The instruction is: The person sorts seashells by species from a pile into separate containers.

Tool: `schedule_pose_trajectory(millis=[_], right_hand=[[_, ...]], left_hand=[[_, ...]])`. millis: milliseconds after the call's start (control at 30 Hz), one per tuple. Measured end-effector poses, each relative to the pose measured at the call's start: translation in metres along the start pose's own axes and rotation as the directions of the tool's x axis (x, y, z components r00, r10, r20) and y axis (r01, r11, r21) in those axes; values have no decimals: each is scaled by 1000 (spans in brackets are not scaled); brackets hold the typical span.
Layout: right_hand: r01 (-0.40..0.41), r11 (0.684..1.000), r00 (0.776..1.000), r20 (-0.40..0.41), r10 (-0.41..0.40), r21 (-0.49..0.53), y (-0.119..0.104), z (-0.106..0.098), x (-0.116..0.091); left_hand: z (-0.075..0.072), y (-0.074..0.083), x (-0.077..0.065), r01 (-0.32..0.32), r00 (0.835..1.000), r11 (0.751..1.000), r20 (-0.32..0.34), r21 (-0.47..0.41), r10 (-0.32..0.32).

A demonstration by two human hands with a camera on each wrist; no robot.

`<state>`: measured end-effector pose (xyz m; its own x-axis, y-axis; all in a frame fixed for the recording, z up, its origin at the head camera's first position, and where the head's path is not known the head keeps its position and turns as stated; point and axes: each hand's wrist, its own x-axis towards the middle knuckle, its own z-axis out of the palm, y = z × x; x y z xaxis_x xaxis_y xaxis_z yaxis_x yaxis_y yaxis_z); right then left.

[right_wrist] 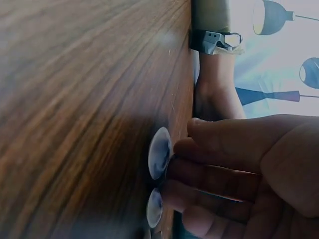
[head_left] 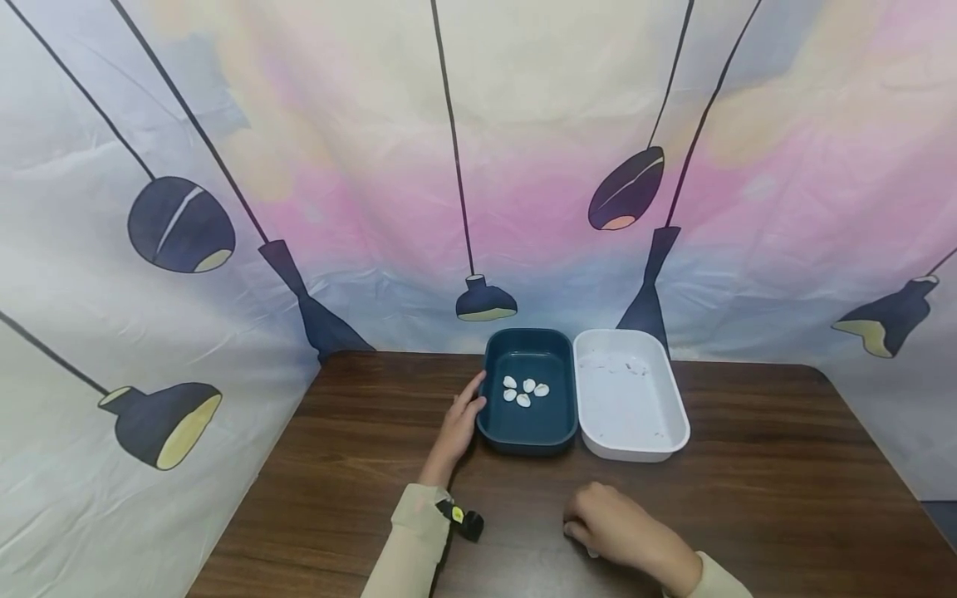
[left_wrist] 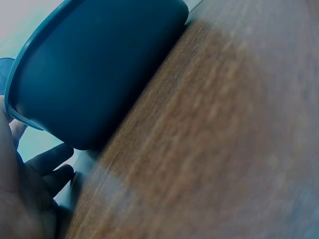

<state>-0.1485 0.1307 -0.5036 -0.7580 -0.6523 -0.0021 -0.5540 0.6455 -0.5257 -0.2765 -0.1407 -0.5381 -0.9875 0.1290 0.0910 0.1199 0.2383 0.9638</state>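
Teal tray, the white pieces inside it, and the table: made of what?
Teal tray: probably plastic or ceramic; smooth, even colour, soft highlights.
White pieces: possibly shell, smooth-looking, rounded; too small to confirm.
Table: apparently wood or laminate, with brown grain and sheen.

The right hand (head_left: 620,525) mostly hides the white pieces (right_wrist: 159,153) beside it from the head view.
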Motion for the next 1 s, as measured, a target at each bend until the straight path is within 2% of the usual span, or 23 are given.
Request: schedule_pose_trajectory(millis=[67, 133, 200, 433, 867, 1000], right_hand=[[-4, 1000, 1000, -2, 4, -9, -2, 0, 1], [-6, 1000, 1000, -9, 6, -24, -3, 0, 1], [-12, 999, 1000, -13, 12, -36, -3, 0, 2], [-31, 996, 1000, -6, 31, -78, -4, 1, 5], [-24, 999, 1000, 2, 25, -39, -3, 3, 14], [-8, 998, 1000, -12, 7, -56, -3, 3, 16]], left_hand=[[0, -1, -1, -5, 1000, 1000, -1, 1, 5], [1, -11, 3, -9, 1000, 1000, -6, 7, 9], [2, -13, 3, -16, 1000, 1000, -12, 7, 16], [1, -14, 2, -19, 1000, 1000, -1, 17, 20], [0, -14, 2, -32, 999, 999, -8, 13, 32], [0, -15, 2, -37, 999, 999, -8, 2, 37]])
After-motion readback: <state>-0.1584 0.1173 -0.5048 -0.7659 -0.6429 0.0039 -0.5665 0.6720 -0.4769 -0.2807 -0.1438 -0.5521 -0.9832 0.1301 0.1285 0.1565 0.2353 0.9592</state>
